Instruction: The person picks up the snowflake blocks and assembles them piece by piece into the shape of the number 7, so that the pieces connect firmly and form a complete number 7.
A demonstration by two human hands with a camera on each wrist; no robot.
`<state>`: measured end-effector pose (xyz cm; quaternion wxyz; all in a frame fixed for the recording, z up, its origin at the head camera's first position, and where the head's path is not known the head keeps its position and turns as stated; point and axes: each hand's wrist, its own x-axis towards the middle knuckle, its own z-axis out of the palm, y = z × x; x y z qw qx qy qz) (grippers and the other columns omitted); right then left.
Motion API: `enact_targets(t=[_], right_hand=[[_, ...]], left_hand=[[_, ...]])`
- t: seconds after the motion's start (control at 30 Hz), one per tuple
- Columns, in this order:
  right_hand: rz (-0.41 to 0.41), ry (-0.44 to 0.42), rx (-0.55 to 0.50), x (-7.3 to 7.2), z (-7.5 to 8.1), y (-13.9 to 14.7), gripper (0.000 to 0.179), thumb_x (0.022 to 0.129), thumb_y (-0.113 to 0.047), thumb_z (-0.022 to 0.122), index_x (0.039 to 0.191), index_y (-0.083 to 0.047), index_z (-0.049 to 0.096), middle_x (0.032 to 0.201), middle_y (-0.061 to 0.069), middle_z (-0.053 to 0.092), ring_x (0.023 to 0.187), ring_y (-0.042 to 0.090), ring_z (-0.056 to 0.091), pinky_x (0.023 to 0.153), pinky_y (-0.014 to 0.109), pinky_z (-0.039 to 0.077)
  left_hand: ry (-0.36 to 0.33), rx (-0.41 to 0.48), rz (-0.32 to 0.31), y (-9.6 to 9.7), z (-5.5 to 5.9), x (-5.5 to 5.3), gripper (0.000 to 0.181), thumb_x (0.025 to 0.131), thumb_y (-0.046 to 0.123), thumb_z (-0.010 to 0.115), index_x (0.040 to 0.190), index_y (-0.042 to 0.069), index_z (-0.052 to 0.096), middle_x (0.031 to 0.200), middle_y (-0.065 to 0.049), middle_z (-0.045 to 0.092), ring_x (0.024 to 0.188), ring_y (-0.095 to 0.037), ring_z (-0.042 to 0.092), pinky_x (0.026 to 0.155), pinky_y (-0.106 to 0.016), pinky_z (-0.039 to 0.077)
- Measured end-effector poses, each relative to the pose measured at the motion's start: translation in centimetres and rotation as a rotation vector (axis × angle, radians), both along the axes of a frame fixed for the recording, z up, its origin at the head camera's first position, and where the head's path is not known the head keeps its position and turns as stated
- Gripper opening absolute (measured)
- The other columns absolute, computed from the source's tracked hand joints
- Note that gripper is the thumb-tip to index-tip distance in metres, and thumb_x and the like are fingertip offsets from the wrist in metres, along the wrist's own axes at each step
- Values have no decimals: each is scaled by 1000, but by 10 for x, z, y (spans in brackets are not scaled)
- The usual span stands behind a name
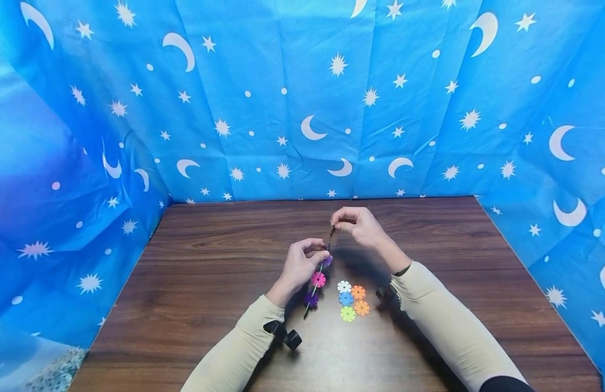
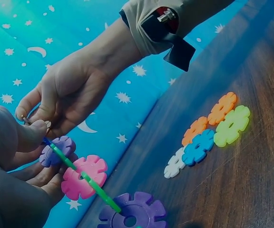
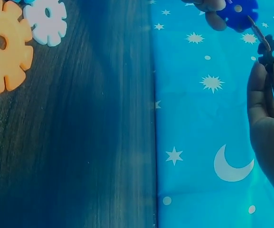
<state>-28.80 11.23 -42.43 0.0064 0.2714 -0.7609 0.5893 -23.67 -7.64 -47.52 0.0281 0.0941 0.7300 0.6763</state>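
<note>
My left hand [image 1: 298, 265] pinches a thin, mostly green strand [image 2: 95, 186] near its upper part; whether it is a cord or a stick I cannot tell. Threaded along it are a violet notched disc [image 2: 56, 152], a pink notched disc [image 1: 318, 280] and a larger-looking purple notched disc [image 1: 311, 298]. Above and to the right, my right hand [image 1: 362, 226] holds a dark notched disc [image 3: 272, 51] between thumb and fingers. In the right wrist view the strand's brownish end reaches this dark disc beside its hole; whether it passes through is unclear.
Loose notched discs lie flat on the brown table [image 1: 209, 272]: white [image 1: 343, 286], blue [image 1: 346, 298], yellow-green [image 1: 348, 314] and two orange ones [image 1: 362, 308]. A blue cloth [image 1: 263, 109] with moons and stars hangs behind and at both sides.
</note>
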Motion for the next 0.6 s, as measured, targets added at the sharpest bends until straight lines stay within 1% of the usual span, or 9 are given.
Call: enact_targets(t=[0.1, 0.13, 0.17, 0.2, 0.3, 0.37, 0.4, 0.47, 0.6], right_hand=[[25, 3, -19, -8, -13, 1, 6, 88, 11, 61, 89, 7, 66, 92, 20, 66, 80, 9, 62, 72, 22, 54], [30, 8, -22, -10, -16, 2, 5, 89, 9, 62, 89, 6, 66, 92, 20, 66, 81, 9, 62, 72, 23, 54], [33, 5, -27, -12, -19, 2, 5, 89, 8, 62, 89, 5, 66, 92, 19, 66, 81, 10, 63, 72, 23, 54], [29, 3, -27, -14, -21, 1, 5, 89, 6, 63, 89, 3, 67, 93, 19, 66, 82, 11, 63, 72, 23, 54], [31, 10, -25, -15, -21, 1, 4, 89, 5, 64, 89, 3, 67, 93, 21, 66, 82, 13, 63, 72, 24, 55], [33, -4, -33, -14, -19, 2, 3, 89, 5, 64, 90, 4, 67, 93, 22, 66, 81, 12, 63, 72, 23, 55], [34, -11, -37, -14, -18, 3, 4, 89, 5, 64, 90, 5, 67, 93, 22, 66, 81, 12, 63, 72, 23, 55], [39, -19, -51, -15, -19, 4, 4, 89, 6, 63, 92, 7, 66, 94, 24, 65, 81, 10, 64, 73, 22, 56], [45, -25, -67, -17, -21, 8, 7, 90, 6, 62, 95, 9, 67, 96, 26, 66, 82, 7, 65, 74, 21, 56]], left_hand=[[-9, 16, -8, -1, -1, 0, 23, 86, -4, 69, 109, -8, 66, 101, -27, 68, 85, -22, 72, 73, -28, 59], [-12, 22, -10, -1, 0, -1, 24, 86, -5, 69, 109, -8, 66, 101, -27, 68, 85, -23, 72, 72, -29, 59], [-15, 20, -10, -1, 4, 1, 24, 86, -5, 69, 109, -9, 65, 101, -28, 68, 86, -26, 72, 73, -31, 59], [-17, 14, -12, -1, 4, 1, 24, 86, -6, 69, 109, -10, 65, 101, -28, 68, 86, -28, 72, 73, -32, 59], [-24, 13, -14, -1, 6, 1, 24, 85, -5, 69, 109, -9, 66, 99, -25, 69, 85, -28, 73, 71, -32, 59], [-27, 10, -15, -1, 7, 1, 25, 85, -4, 70, 110, -8, 66, 99, -24, 70, 85, -27, 73, 70, -31, 59], [-27, 12, -17, -1, 3, -1, 25, 85, -3, 70, 109, -6, 66, 99, -23, 70, 84, -24, 73, 68, -28, 59], [-34, 17, -22, 0, 4, -1, 26, 85, -2, 72, 110, -5, 67, 100, -22, 70, 83, -20, 72, 67, -26, 58], [-18, 0, -34, 1, 3, -2, 28, 85, -1, 72, 111, -6, 66, 101, -22, 70, 87, -21, 72, 68, -25, 57]])
